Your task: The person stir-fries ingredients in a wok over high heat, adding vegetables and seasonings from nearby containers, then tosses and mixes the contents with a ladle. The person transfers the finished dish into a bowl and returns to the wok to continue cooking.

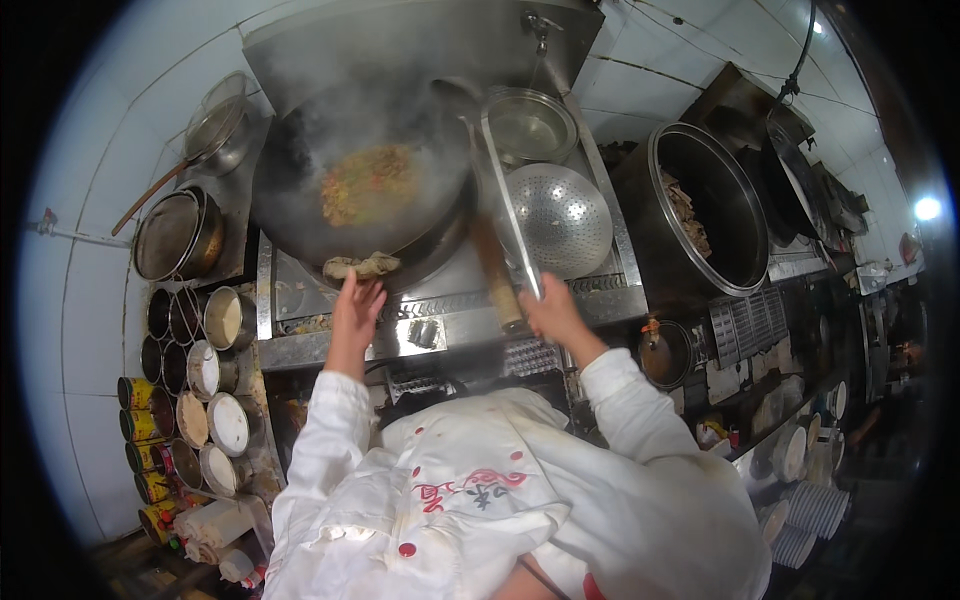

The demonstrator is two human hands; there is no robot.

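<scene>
A large wok (300,240) stands steaming on the range, with chopped food (371,184) of mixed colours in its bottom. On its near rim lies a folded cloth (361,265). My left hand (358,315) is just below that cloth, fingers apart; its fingertips reach the cloth's lower edge. My right hand (556,311) is closed around the lower end of a long metal handle (510,195); steam and overlap hide which tool head it belongs to. Left of that hand, a blurred wooden handle (499,281) slants from the wok's right side. A perforated metal strainer (562,217) sits beside the metal handle.
A pan of liquid (531,126) sits behind the strainer, under a tap (540,26). At right stands a deep pot (660,225) with brown pieces inside. Seasoning containers (229,424) and cans (139,425) line the left, below a lidded pot (169,236). Stacked plates (817,510) are lower right.
</scene>
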